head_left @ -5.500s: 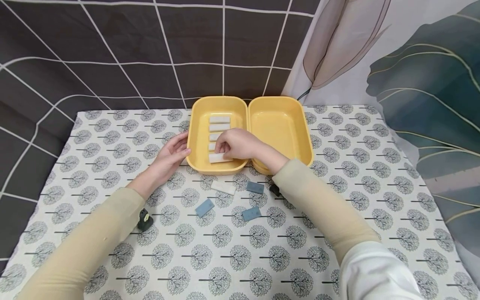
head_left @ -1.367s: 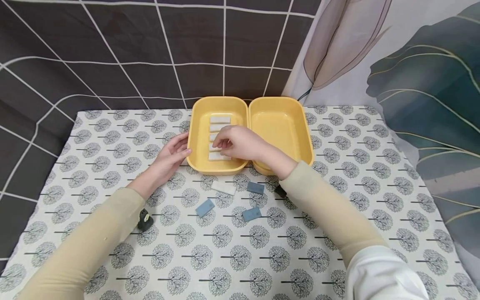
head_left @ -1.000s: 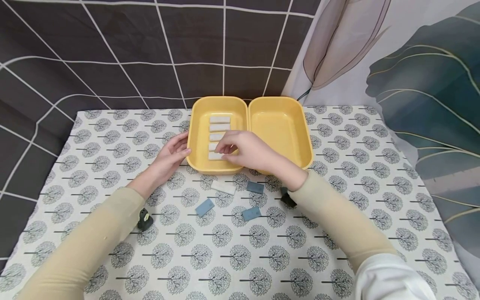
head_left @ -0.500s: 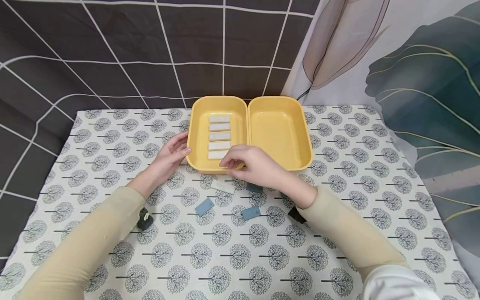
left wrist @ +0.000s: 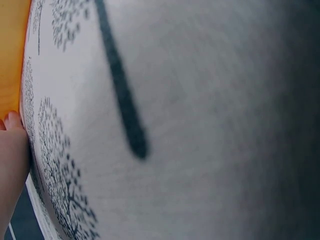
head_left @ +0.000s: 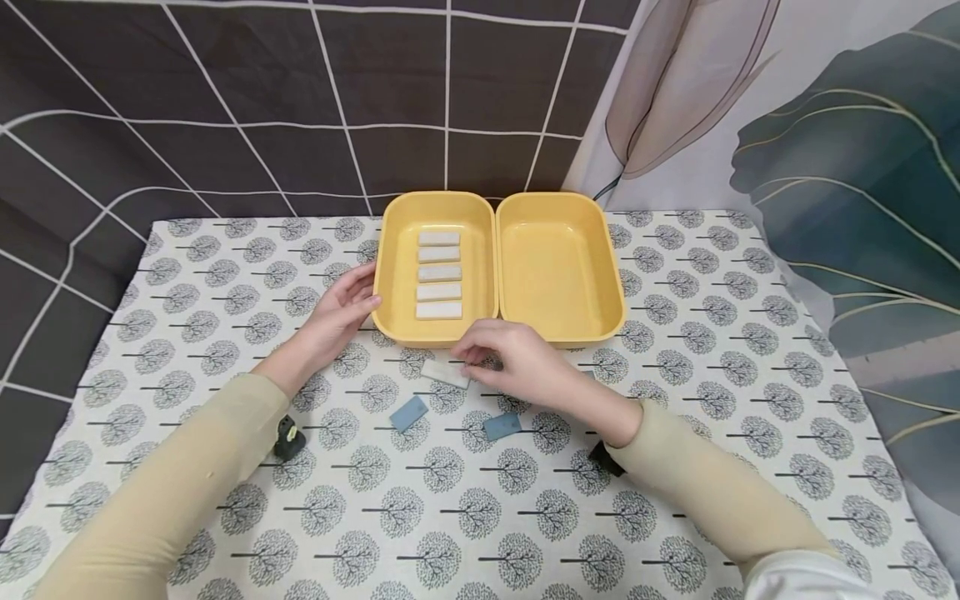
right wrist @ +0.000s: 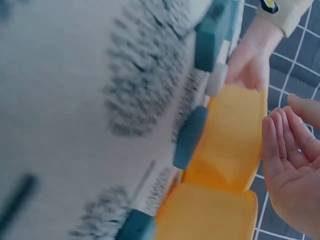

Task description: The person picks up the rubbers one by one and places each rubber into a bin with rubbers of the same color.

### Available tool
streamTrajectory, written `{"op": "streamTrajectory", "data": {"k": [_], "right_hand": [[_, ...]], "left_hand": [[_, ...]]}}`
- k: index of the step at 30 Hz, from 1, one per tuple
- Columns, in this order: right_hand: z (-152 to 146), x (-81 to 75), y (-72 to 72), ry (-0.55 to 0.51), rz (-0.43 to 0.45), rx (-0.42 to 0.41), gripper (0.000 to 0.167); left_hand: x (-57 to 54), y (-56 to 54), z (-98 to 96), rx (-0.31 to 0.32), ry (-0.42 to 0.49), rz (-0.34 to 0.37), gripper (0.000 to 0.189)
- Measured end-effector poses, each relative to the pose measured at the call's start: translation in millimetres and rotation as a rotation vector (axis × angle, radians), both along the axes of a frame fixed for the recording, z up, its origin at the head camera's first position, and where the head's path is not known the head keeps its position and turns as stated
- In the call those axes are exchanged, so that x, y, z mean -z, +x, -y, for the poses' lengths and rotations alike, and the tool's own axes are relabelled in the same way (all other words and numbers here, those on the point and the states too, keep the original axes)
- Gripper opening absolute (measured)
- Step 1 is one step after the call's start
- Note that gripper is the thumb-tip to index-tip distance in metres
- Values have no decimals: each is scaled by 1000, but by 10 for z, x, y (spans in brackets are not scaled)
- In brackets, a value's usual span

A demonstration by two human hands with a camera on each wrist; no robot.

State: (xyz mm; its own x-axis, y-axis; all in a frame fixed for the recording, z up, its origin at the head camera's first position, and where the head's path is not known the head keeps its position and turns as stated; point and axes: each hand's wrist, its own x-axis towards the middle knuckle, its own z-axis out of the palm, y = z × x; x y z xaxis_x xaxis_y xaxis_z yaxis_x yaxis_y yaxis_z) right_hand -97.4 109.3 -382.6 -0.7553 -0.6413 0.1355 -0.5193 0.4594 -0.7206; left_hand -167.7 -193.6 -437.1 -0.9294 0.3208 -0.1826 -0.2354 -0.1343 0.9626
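Two yellow trays stand side by side, the left tray (head_left: 397,321) holding a column of several white rectangular blocks (head_left: 439,291). My left hand (head_left: 330,325) rests against its outer left wall, thumb and fingers touching the side. The right hand (head_left: 517,362) hovers in front of the trays, fingertips at the right end of a loose white block (head_left: 442,373) on the cloth. In the right wrist view its fingers are relaxed, thumb apart, with nothing between them. Two blue-grey blocks (head_left: 409,414) lie nearer; another blue block (right wrist: 190,137) is hidden under the hand in the head view.
The right tray (head_left: 558,275) has nothing in it. A further blue block (right wrist: 136,226) lies to the right, mostly behind the right forearm. The tree-patterned cloth (head_left: 450,517) covers the table; a dark gridded curtain (head_left: 262,75) hangs behind.
The right hand let go of the nearest white block in the left tray, now lined up with the others. It then moved out, toward me and right, over the loose blocks. The left hand stayed.
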Motion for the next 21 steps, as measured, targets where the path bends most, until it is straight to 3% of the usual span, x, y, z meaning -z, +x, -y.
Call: {"op": "streamTrajectory", "data": {"k": [15,21], "right_hand": [[-33,150,67,54,24,-15,24],[-11,198,82,107,32,19,27]], "left_hand": [[-16,8,5,0,-18,5,69],[-13,6,6,3,-16,1,69]]}}
